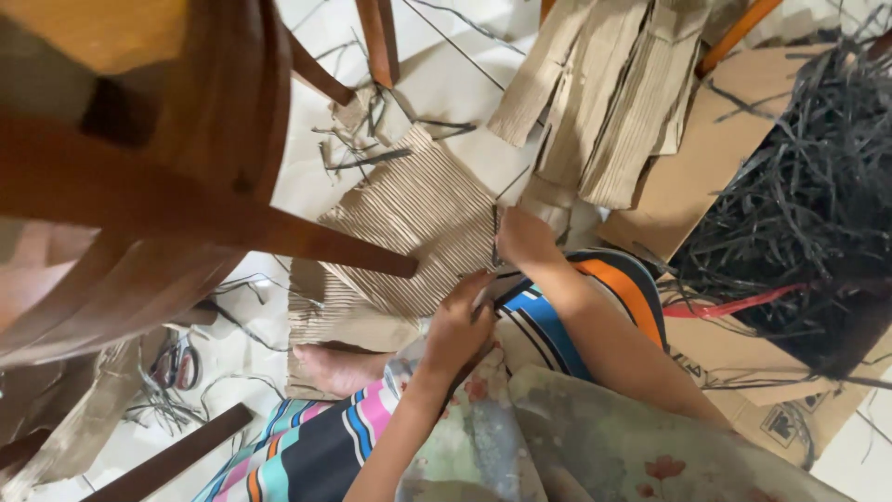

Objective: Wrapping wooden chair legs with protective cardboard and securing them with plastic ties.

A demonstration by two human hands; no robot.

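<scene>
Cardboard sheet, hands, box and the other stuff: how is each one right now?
Corrugated cardboard sheet: held at its edge, ragged, lying over the floor.
Left hand: gripping the sheet's lower edge.
Right hand: closed on the sheet's right edge.
Cardboard strips: hanging in a bunch.
Cardboard box: open, full of dark shreds.
Wooden chair: tipped.

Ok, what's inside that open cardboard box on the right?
The cardboard box holds a tangled heap of dark thin strips, with one red strip lying across its near edge. The heap covers the bottom, so anything beneath stays hidden.
</scene>
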